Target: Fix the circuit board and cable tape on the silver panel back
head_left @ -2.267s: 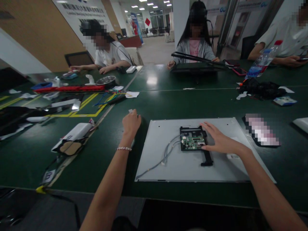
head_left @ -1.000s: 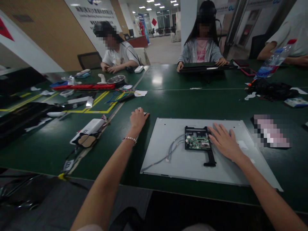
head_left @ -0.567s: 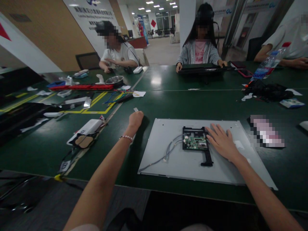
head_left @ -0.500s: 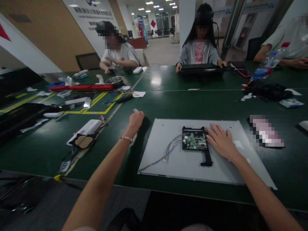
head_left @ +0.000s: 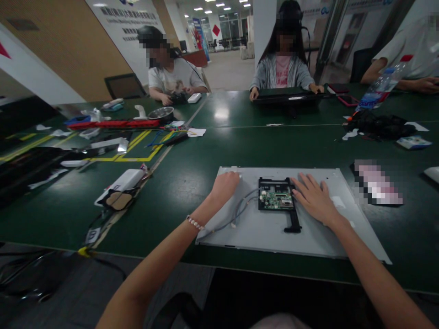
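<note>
A grey metal panel (head_left: 270, 230) lies flat on the green table in front of me. On it sits a green circuit board (head_left: 276, 199) in a black frame, with grey cables (head_left: 236, 212) running off to its left. My left hand (head_left: 224, 185) is curled over the panel's far left corner, fingers closed on a small white piece that I cannot make out. My right hand (head_left: 313, 196) lies flat and open on the panel, fingertips touching the board's right edge.
A white device (head_left: 118, 185) with cables lies to the left by yellow floor-style tape. Tools, a red bar (head_left: 115, 124) and a metal bowl (head_left: 160, 113) sit far left. A black bag (head_left: 377, 125) and water bottle (head_left: 379, 89) are at right. Three other people sit across the table (head_left: 240, 146).
My left hand has moved right from the bare table onto the panel's far left corner, staying closed. My right hand has stayed flat beside the circuit board.
</note>
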`<state>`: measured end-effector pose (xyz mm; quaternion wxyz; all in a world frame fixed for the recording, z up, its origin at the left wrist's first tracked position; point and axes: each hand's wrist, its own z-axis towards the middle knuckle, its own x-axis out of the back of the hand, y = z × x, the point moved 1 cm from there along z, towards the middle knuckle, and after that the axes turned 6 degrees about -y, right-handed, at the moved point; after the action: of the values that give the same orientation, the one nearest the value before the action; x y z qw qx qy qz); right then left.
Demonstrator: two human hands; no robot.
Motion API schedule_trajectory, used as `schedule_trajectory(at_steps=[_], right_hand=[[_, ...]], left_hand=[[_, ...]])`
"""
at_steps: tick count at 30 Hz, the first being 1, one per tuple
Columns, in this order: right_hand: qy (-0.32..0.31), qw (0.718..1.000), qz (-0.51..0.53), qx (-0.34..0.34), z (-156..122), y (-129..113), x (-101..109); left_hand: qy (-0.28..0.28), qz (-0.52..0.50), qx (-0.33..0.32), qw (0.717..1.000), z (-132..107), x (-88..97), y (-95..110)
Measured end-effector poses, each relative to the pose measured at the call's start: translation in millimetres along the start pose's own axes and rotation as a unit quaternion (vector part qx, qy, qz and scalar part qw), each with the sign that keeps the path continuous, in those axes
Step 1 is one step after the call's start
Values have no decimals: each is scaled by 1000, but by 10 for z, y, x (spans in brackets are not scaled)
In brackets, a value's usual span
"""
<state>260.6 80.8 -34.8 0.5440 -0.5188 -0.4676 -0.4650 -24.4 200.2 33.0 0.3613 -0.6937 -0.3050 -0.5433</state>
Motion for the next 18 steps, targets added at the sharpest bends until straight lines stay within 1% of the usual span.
schedule_trajectory(at_steps=[5, 9, 11, 13, 15, 16, 17, 18], right_hand=[[-7, 1000, 6, 0, -5, -9, 25], [-11, 1000, 22, 2, -31, 17, -18], [-8, 999, 40, -4, -34, 12, 14], [12, 997, 75, -15, -23, -33, 148], [53, 990, 134, -13, -34, -117, 378], [79, 982, 169, -1, -74, -161, 504], [95, 974, 202, 26, -155, -196, 612], [105, 969, 220, 48, -290, -206, 686]], left_hand=[[14, -44, 43, 998, -23, -38, -65], [22, -79, 27, 996, -97, -75, -165], [37, -111, 28, 993, -130, -121, -215], [74, -149, 38, 985, -156, -179, -254], [125, -190, 47, 973, -175, -241, -277], [151, -209, 47, 965, -183, -270, -282], [175, -226, 42, 957, -191, -296, -283], [194, -240, 32, 951, -198, -318, -281]])
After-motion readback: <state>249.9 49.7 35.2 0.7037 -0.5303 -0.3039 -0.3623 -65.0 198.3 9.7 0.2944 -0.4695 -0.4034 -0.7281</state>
